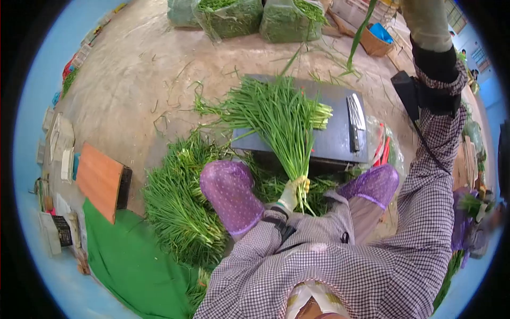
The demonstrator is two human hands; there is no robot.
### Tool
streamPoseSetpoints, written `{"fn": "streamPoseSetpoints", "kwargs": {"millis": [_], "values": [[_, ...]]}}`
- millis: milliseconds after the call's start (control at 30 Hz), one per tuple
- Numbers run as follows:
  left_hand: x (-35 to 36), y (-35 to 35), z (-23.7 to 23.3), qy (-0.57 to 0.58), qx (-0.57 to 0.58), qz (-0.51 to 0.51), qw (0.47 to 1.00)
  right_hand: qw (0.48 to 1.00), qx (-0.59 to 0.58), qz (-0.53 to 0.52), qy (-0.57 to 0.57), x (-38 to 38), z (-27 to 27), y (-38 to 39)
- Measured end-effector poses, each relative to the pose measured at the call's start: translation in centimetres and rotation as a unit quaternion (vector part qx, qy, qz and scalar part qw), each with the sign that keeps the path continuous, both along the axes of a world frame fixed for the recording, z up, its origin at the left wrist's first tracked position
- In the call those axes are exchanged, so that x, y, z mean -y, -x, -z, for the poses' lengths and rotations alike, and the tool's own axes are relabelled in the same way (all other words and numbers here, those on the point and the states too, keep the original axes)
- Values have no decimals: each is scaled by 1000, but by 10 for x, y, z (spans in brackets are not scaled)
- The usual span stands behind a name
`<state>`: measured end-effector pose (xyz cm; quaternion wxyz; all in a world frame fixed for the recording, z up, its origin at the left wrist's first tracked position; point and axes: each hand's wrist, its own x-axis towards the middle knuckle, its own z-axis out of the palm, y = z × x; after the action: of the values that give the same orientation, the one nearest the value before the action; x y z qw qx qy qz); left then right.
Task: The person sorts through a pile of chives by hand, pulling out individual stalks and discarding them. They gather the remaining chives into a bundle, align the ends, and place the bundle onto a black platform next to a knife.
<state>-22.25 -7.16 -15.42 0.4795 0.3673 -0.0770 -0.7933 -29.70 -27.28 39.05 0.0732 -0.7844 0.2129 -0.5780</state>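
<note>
My left hand point(293, 193), in a pale glove with yellowish fingertips, is closed around the stem ends of a bunch of garlic chives point(289, 133). Their long green leaves fan up over a dark low table point(340, 106). Beneath them on the tabletop lie more chives, with pale cut stems point(322, 115) pointing right. A knife point(356, 122) with a black handle rests at the table's right side. My right hand point(425, 24), also gloved, is raised at the top right; its fingers are cut off by the frame. Near it hangs a long green leaf point(358, 40); whether I hold it is hidden.
A large heap of chives point(186, 202) lies left of my knees, beside a green cloth point(133, 260) and an orange-brown board point(98, 181). Stuffed plastic bags point(234, 21) of greens stand at the back. A basket point(375, 43) with something blue is at the back right.
</note>
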Motion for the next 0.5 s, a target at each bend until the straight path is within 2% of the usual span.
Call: {"fn": "streamPoseSetpoints", "kwargs": {"millis": [33, 133, 167, 200, 233, 267, 300, 400, 467, 500], "values": [[0, -1, 0, -1, -6, 5, 1000, 1000, -6, -13, -12, -2, 2, 4], [0, -2, -7, 10, -13, -1, 1000, 969, 5, -78, -236, 28, -30, 23], [1, -8, -1, 20, -44, 36, 998, 981, -10, -95, -169, 32, -10, 26], [1, -8, -7, 28, -76, 16, 997, 988, -24, -111, -102, 30, 8, 22], [2, -6, -16, 36, -108, -5, 993, 997, -7, -45, -69, 26, 22, 3], [3, -5, -24, 45, -140, -24, 989, 964, -2, -75, -254, 24, 22, 2], [4, -6, -15, 57, -184, -5, 981, 971, 32, -88, -219, 64, 47, 0], [6, -3, -26, 81, -224, -17, 971, 909, -153, 23, -388, 135, 137, -5], [6, -3, -24, 75, -228, -17, 971, 890, -41, -64, -450, 158, 230, -13], [5, -3, -23, 70, -229, -17, 971, 927, -106, 33, -359, 160, 266, -15]]}}
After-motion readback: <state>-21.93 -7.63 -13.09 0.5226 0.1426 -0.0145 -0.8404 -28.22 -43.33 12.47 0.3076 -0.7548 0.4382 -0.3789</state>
